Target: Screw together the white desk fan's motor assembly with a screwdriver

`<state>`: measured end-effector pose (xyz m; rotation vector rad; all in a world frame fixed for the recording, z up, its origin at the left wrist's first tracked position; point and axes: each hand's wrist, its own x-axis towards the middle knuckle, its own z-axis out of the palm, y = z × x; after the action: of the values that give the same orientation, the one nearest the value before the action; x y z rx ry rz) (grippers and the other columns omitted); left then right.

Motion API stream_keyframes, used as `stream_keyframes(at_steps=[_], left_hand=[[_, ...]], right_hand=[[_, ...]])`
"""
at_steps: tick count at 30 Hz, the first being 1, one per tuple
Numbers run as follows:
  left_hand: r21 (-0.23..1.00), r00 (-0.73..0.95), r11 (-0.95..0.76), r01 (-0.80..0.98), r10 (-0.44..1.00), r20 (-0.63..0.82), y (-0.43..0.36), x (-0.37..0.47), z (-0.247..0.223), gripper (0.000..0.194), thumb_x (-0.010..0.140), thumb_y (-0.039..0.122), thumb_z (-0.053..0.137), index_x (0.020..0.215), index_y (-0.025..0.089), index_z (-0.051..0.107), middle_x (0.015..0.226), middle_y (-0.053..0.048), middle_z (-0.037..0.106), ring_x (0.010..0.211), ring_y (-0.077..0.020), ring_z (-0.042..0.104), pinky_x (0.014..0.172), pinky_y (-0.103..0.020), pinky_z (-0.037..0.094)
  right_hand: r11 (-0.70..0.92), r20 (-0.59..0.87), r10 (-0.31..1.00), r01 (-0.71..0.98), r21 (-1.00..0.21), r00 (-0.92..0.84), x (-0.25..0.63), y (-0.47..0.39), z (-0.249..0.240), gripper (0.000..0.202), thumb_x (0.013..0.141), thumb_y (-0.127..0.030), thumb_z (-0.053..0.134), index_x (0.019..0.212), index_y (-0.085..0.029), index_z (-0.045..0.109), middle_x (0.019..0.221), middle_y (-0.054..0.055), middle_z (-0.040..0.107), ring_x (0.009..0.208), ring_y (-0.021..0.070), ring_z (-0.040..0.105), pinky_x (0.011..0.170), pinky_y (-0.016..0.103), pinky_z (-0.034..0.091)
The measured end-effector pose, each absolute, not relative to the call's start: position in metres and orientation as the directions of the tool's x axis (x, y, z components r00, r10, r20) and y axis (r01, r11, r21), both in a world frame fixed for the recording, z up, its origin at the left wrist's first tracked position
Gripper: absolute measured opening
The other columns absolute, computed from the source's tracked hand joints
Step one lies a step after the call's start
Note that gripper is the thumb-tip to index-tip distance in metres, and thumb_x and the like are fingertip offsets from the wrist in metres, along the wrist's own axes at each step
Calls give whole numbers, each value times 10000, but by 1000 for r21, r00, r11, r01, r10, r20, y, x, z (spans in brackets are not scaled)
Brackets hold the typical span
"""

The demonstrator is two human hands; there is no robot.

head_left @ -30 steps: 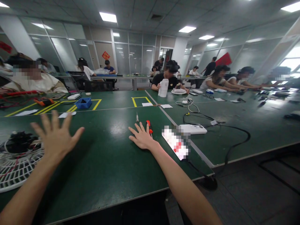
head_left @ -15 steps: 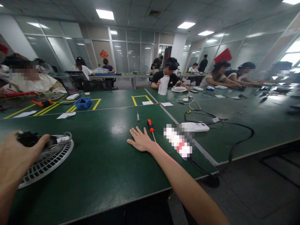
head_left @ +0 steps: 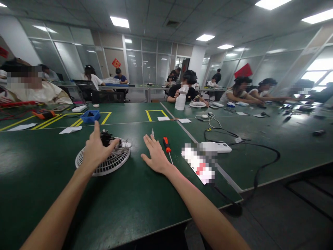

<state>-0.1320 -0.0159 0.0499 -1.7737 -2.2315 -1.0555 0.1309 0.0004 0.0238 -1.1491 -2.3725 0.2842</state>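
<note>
A white round fan grille (head_left: 116, 163) lies on the green table left of centre, with a dark motor assembly (head_left: 106, 138) and wiring on top. My left hand (head_left: 97, 147) hovers over its left side, thumb and index finger spread apart around the motor without closing on it; the other fingers are partly hidden. To the right, my right hand (head_left: 156, 154) is stretched out with fingers extended, holding nothing. Its fingertips come close to a small thin screwdriver (head_left: 153, 132). Beside it lies a red and black screwdriver (head_left: 167, 144).
A blue bin (head_left: 90, 116) and paper slips (head_left: 70, 130) lie on the far left. A blurred-out bright object (head_left: 197, 165), a white power strip (head_left: 217, 147) and black cable (head_left: 270, 147) lie to the right. Across the table a person (head_left: 189, 78) sits by a white cylindrical part (head_left: 180, 102).
The fan grille with its motor has moved from the far left toward the middle. My left hand came along and its grip has opened. My right hand stays nearly in place.
</note>
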Motion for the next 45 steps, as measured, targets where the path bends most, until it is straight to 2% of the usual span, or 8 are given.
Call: stream_keyframes(at_steps=[2,5,9,14,19,24,35,45], left_hand=[[491,-251,-48,870,814,524,-8,-112,43,1203,787,749,635,1675,204,36,1677,-260,282,1500,-497,382,1155,-694,413],[454,-70,-265,851,799,598,-1,-93,31,1206,793,742,658,1673,221,19,1732,-228,136,1598,-450,191,1241,-673,309],[399,97,-417,817,781,618,0,-80,17,1134,839,738,627,1669,245,33,1740,-216,85,1617,-417,137,1259,-664,284],[279,177,-491,825,695,697,-6,-67,5,944,913,604,602,1663,293,120,1751,-167,61,1614,-430,133,1265,-667,270],[37,293,-526,850,530,796,-13,-58,3,693,956,412,599,1594,335,341,1705,-130,262,1600,-411,207,1271,-679,245],[-115,391,-569,814,391,833,-16,-53,2,546,962,264,611,1495,256,493,1536,-160,516,1535,-356,373,1250,-620,343],[-139,378,-606,783,288,880,-19,-56,9,340,947,181,606,1283,217,644,1252,-117,723,1269,-307,612,1077,-519,502],[-154,365,-607,780,242,899,-19,-61,11,270,923,212,667,1193,203,673,1141,-107,754,1153,-294,662,1003,-474,521]], right_hand=[[631,426,768,675,-381,-478,130,-4,29,684,1010,-298,450,1656,-139,294,1724,102,317,1635,221,146,1311,459,184],[600,474,782,695,-396,-406,129,-9,34,603,1009,-267,405,1608,-200,429,1641,72,474,1593,228,289,1302,482,208],[587,482,789,697,-412,-380,128,-12,34,534,1003,-259,407,1510,-251,573,1535,53,598,1516,247,431,1286,525,216],[660,504,739,629,-411,-447,125,-11,28,465,986,-222,433,1389,-210,666,1423,67,689,1368,198,581,1257,407,276],[712,570,686,581,-395,-453,124,-9,26,392,929,-168,498,1253,-179,719,1285,110,752,1216,226,662,1180,416,354],[756,639,627,545,-363,-445,123,-10,25,317,861,-123,531,1106,-167,728,1117,124,770,1078,243,674,1043,411,426],[793,661,578,520,-317,-479,122,-18,31,116,917,-266,590,934,-205,686,1061,76,772,1039,221,661,1173,437,295],[825,659,530,504,-256,-534,119,-22,31,230,942,-381,627,1039,-192,715,1131,100,754,1109,225,652,1190,445,295]])
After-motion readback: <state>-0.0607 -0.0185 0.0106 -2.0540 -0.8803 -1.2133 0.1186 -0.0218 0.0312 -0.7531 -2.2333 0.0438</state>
